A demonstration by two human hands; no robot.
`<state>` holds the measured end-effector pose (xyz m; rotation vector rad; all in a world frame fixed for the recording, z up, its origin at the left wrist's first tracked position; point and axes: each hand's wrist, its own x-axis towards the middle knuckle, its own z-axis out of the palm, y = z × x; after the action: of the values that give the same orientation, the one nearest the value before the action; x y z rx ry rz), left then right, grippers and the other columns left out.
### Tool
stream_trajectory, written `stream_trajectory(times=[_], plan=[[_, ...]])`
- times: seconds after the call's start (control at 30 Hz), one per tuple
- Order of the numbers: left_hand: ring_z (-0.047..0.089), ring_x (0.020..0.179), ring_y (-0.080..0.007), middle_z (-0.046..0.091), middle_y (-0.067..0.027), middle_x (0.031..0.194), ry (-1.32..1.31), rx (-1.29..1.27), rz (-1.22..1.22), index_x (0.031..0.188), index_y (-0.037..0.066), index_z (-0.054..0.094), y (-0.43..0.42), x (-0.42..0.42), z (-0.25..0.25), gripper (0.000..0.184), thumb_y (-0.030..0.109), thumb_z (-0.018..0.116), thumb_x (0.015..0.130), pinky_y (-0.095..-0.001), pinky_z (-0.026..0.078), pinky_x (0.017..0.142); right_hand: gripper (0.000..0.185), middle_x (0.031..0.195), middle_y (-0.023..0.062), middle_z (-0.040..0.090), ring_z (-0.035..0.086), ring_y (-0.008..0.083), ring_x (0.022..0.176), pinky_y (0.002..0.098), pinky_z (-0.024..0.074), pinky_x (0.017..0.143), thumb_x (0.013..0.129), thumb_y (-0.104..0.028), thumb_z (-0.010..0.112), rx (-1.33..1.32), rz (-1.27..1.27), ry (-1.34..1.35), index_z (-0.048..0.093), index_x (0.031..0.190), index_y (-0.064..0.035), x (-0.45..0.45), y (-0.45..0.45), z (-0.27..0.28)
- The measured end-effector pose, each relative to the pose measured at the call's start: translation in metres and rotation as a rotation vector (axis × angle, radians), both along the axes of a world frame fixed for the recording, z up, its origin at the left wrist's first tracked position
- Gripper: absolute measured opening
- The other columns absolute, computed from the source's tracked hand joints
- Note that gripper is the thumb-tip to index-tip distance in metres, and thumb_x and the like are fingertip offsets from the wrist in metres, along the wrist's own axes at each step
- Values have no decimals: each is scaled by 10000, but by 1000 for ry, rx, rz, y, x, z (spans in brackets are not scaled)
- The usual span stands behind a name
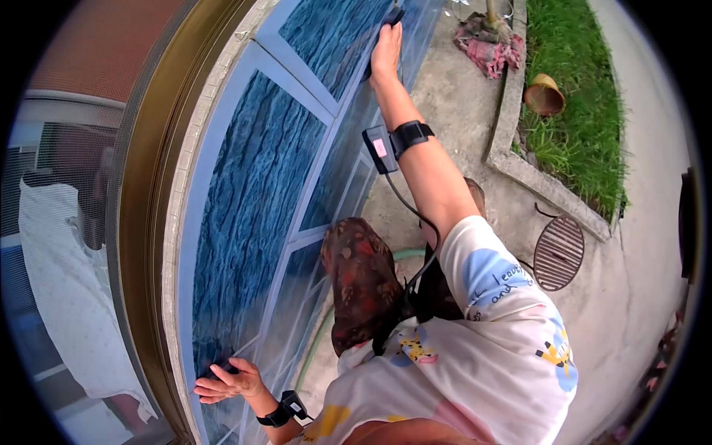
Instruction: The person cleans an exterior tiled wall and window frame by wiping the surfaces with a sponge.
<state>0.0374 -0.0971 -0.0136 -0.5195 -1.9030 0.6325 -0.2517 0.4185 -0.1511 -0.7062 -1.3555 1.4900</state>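
A tall panel of blue, wavy-patterned glass-like sections [256, 193] in a pale blue frame [309, 182] runs diagonally beside me. My left hand [228, 382] rests on the lower part of the panel near its frame, fingers spread. Up at the top, my right hand [386, 50] reaches along the panel's far edge, next to a small dark object [393, 15] at its fingertips. Whether that hand grips it cannot be made out. Each forearm wears a black strap with a small box.
Left of the panel are a brown metal window track [148, 148] and a screen with white cloth [63, 282] behind. On the right lie a concrete curb [552, 189], grass [567, 144], an orange pot [544, 95], a round slatted grate [559, 253] and a crumpled pink cloth [495, 55].
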Motion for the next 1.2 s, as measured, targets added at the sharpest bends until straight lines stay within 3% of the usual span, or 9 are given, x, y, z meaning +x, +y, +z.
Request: stream_trajectory(times=[0.13,0.23,0.4,0.53,0.77,0.87,0.97,1.1,1.2], plan=[[257,1325,-399,345,-248,1384,20,2,-16,1239,49,481,2,-3,0,414,266,484,886,-500,85,1089,590,1453,155,257,178,299,1359,362,141,1103,921,-374,322,-119,-2,-1,271,1385,-12,-4,4,-42],[261,1325,-391,346,-239,1388,18,7,-15,1243,55,480,2,-1,1,416,268,486,886,-494,80,1091,576,1452,153,257,177,298,1359,364,137,1105,926,-361,316,-461,57,-47,271,1386,-16,12,-37,-85],[274,1322,-379,352,-227,1389,0,26,-5,1255,68,480,0,0,1,420,271,492,887,-485,79,1093,567,1483,157,163,111,300,1378,379,107,1113,948,-330,304,-538,178,-179,199,1415,-25,108,-169,-30],[256,1315,-426,342,-266,1374,-18,10,21,1229,40,486,-3,3,0,417,260,513,875,-538,100,1076,542,1478,189,149,101,313,1382,413,81,1106,949,-239,343,-49,217,-131,189,1413,-7,155,-239,12],[263,1316,-413,340,-269,1376,25,-25,8,1258,27,446,0,-1,0,432,274,466,904,-493,96,1089,536,1464,154,229,154,297,1370,369,138,1091,930,-290,331,-97,100,87,267,1395,-32,40,-68,-11],[257,1316,-421,323,-272,1384,29,-25,17,1272,30,422,0,-1,0,442,276,460,907,-498,98,1086,502,1352,135,399,413,250,1205,361,332,993,902,-282,345,-328,89,100,336,1359,-73,10,-4,-33],[249,1317,-425,312,-276,1388,22,-36,29,1283,31,403,0,-2,-1,447,272,456,910,-504,94,1085,509,1332,127,418,421,261,1195,374,343,986,910,-306,343,-460,145,113,307,1373,-98,-10,26,-78],[238,1323,-421,313,-273,1389,19,-20,0,1275,32,414,-2,-2,-1,440,267,463,906,-502,86,1087,532,1425,160,302,256,314,1324,359,221,1066,932,-316,334,-482,88,133,290,1384,-38,-4,-11,-119],[232,1328,-416,311,-271,1391,11,-15,-1,1264,36,430,-1,-2,0,432,264,470,900,-496,74,1092,548,1449,159,253,209,305,1345,358,172,1090,945,-327,322,-542,44,-76,261,1390,-14,53,-105,-81]])
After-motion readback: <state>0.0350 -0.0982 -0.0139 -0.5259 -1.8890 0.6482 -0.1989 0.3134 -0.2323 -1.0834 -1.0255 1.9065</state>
